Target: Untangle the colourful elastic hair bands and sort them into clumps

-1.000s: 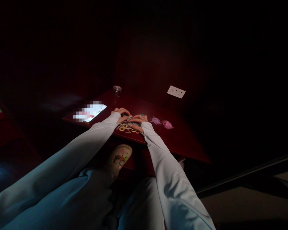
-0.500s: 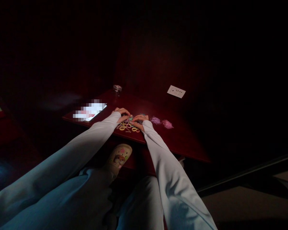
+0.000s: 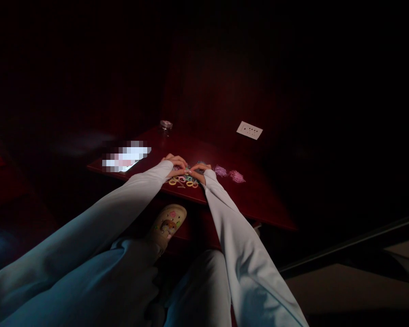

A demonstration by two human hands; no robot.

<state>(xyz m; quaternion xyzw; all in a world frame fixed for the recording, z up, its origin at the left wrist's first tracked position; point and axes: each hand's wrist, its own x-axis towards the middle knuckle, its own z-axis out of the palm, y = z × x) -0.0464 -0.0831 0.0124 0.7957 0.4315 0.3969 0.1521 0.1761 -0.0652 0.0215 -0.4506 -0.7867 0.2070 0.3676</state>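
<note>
My left hand [image 3: 176,165] and my right hand [image 3: 199,170] meet over a loose pile of small coloured hair ties [image 3: 181,180] near the table's front edge. Both hands have curled fingers, and the thumb tips nearly touch each other. Whatever is pinched between them is too small and dark to make out. Yellow, pink and pale green ties show below the hands. Just right of my right hand sit a purple bunch of thin bands [image 3: 220,171] and a pink bunch [image 3: 237,176].
A lit phone or tablet [image 3: 132,156], its screen blurred out, lies at the left of the dark red table [image 3: 259,204]. A clear jar [image 3: 166,127] stands at the back. Behind is a white socket plate [image 3: 250,130]. Below the table edge is a beige clog [image 3: 170,222].
My hands have drawn closer, bringing the thumbs almost together above the hair ties. The bunches, phone or tablet and jar keep their places, and the view has shifted slightly.
</note>
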